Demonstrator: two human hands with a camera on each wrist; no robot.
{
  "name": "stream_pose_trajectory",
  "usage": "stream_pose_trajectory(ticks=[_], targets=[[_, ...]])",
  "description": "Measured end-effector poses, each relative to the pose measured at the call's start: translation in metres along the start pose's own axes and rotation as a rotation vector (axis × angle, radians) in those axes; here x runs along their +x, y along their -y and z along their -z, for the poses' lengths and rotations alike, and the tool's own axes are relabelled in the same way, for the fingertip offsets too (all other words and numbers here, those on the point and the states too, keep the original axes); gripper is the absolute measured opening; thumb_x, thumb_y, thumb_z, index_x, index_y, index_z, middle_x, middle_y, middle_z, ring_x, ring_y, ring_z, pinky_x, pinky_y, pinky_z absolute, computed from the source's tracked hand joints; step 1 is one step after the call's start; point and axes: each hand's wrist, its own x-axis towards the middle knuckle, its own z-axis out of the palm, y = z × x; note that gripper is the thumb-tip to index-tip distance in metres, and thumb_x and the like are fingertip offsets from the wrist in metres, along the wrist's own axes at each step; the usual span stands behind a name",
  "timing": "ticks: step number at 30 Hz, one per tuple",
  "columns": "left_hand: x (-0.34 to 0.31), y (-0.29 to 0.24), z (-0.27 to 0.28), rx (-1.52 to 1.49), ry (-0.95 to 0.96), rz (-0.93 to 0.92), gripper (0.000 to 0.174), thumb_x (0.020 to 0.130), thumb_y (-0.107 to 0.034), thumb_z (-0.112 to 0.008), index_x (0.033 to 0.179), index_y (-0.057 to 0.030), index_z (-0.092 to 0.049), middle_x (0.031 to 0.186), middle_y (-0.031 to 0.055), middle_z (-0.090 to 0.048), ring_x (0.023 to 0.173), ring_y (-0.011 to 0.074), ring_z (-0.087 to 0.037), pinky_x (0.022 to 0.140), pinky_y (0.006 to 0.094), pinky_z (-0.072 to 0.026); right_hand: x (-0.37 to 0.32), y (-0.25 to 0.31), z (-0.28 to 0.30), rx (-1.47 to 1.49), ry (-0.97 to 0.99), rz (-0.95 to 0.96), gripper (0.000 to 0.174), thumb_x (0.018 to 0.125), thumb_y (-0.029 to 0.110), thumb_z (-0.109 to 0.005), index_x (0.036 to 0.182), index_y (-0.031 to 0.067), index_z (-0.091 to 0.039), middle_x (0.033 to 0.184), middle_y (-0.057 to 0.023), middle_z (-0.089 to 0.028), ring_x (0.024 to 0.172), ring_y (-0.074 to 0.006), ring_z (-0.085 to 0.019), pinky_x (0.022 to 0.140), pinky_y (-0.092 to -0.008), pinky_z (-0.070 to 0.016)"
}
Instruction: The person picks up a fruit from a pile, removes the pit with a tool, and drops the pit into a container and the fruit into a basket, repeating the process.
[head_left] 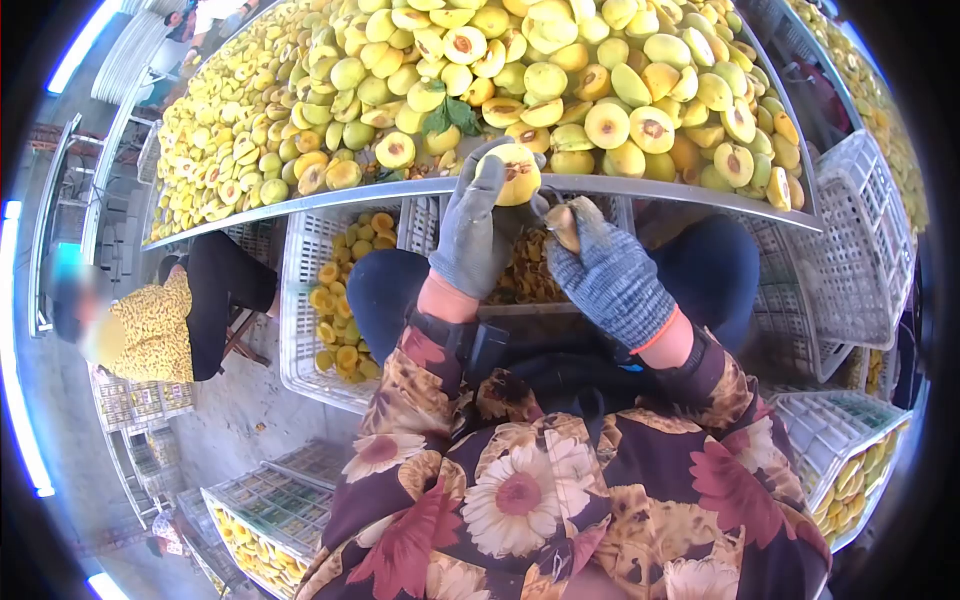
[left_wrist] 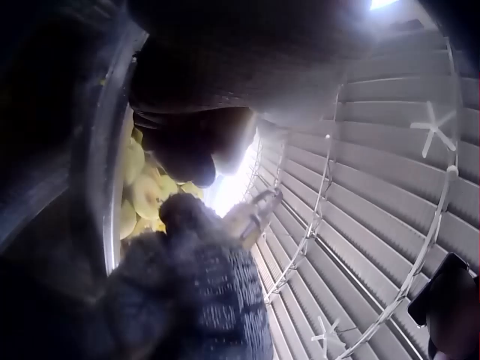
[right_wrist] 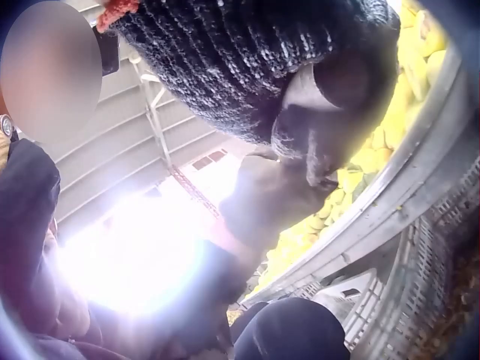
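Note:
In the head view the left hand, in a grey glove, holds a yellow fruit with a brown-marked cut face. Close on its right, the right hand, in a blue-grey knitted glove, grips a small tool by its brown handle; a thin dark metal end points toward the fruit. Whether metal and fruit touch, I cannot tell. The left wrist view shows the knitted glove below the dark left hand. Dark and blurred in the right wrist view, the right hand is above the left hand.
A metal-edged table heaped with halved fruit spans the front. Below it, a white crate with fruit is left of the knees. More crates stand at the right and lower left. Another person sits at the left.

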Motion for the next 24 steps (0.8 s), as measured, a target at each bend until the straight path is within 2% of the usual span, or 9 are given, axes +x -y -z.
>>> stream_pose_trajectory(ticks=[2,4,6,9,14,17,19,22,24], targets=[[-0.005,0.008,0.003,0.003,0.021,-0.107,0.048,0.099,-0.044,-0.042,0.126,-0.0035,-0.046,0.109,0.0112,-0.058,0.096,0.0204,-0.058,0.088,0.0351,-0.0484,0.007,0.012,0.005,-0.028,0.234,-0.178,0.042,0.085,0.026,-0.059,0.114,-0.0018,-0.048,0.078,-0.0241,-0.063,0.074,-0.0385,-0.064,0.067,-0.0465,-0.051],[-0.015,0.014,0.006,0.06,0.041,-0.21,0.049,0.1,-0.044,-0.04,0.125,-0.003,-0.047,0.112,0.0115,-0.057,0.101,0.0219,-0.057,0.092,0.0359,-0.0469,0.006,0.01,-0.003,-0.008,0.21,-0.151,0.042,0.086,0.029,-0.059,0.114,0.0005,-0.049,0.077,-0.0239,-0.063,0.073,-0.0404,-0.063,0.065,-0.0482,-0.0506],[-0.02,0.016,0.007,-0.074,-0.027,-0.139,0.043,0.1,-0.038,-0.041,0.124,-0.0031,-0.048,0.112,0.0114,-0.057,0.103,0.0231,-0.058,0.091,0.0367,-0.0478,0.004,0.015,-0.003,0.003,0.252,-0.181,0.044,0.085,0.027,-0.062,0.116,-0.0014,-0.049,0.081,-0.0247,-0.063,0.076,-0.0409,-0.063,0.066,-0.0467,-0.0515],[-0.028,0.01,0.007,-0.29,-0.173,0.026,0.037,0.1,-0.031,-0.04,0.123,-0.0036,-0.05,0.112,0.0109,-0.058,0.104,0.0231,-0.058,0.089,0.0366,-0.0494,0.0,0.014,-0.006,0.087,-0.01,-0.055,0.046,0.083,0.022,-0.065,0.115,-0.0056,-0.05,0.086,-0.0251,-0.063,0.077,-0.0407,-0.063,0.067,-0.0439,-0.0527],[-0.036,0.016,0.018,0.335,0.035,-0.274,0.036,0.099,-0.026,-0.035,0.123,-0.0047,-0.051,0.111,0.0099,-0.06,0.103,0.0219,-0.059,0.087,0.0323,-0.0504,0.012,0.011,-0.001,-0.094,-0.131,0.069,0.046,0.081,0.022,-0.068,0.114,-0.0055,-0.052,0.093,-0.0238,-0.063,0.077,-0.0383,-0.064,0.066,-0.0419,-0.0532],[-0.038,0.012,0.008,0.107,0.027,-0.162,0.039,0.083,-0.005,-0.057,0.122,-0.0017,-0.053,0.11,0.0105,-0.062,0.098,0.0195,-0.061,0.088,0.0295,-0.0485,0.027,0.017,-0.001,-0.171,-0.04,0.116,0.033,0.085,0.031,-0.06,0.107,0.0061,-0.06,0.092,-0.0155,-0.065,0.076,-0.0316,-0.065,0.073,-0.0433,-0.0507],[-0.033,0.017,0.014,0.325,0.027,-0.278,0.05,0.075,0.005,-0.069,0.122,-0.0003,-0.053,0.11,0.0109,-0.062,0.097,0.0187,-0.061,0.089,0.0291,-0.0473,0.029,0.017,-0.004,-0.243,-0.008,0.225,0.04,0.082,0.025,-0.065,0.113,0.0026,-0.055,0.094,-0.0196,-0.062,0.077,-0.0356,-0.063,0.068,-0.0418,-0.0517],[-0.032,0.031,0.029,1.189,-0.003,-0.67,0.05,0.078,0.0,-0.068,0.124,-0.0013,-0.05,0.116,0.0109,-0.06,0.102,0.0211,-0.059,0.09,0.0311,-0.0462,0.021,0.019,-0.011,-0.364,-0.045,0.339,0.035,0.079,0.026,-0.066,0.107,0.0067,-0.058,0.087,-0.0156,-0.062,0.075,-0.0332,-0.063,0.068,-0.0414,-0.0513],[-0.037,0.038,0.023,1.192,-0.07,-0.647,0.043,0.084,-0.011,-0.065,0.124,-0.0022,-0.05,0.115,0.0109,-0.059,0.103,0.0222,-0.059,0.09,0.0314,-0.0465,0.018,0.023,-0.015,-0.354,0.094,0.203,0.033,0.079,0.026,-0.067,0.105,0.0069,-0.058,0.084,-0.0139,-0.062,0.074,-0.0331,-0.063,0.068,-0.0417,-0.0512]])
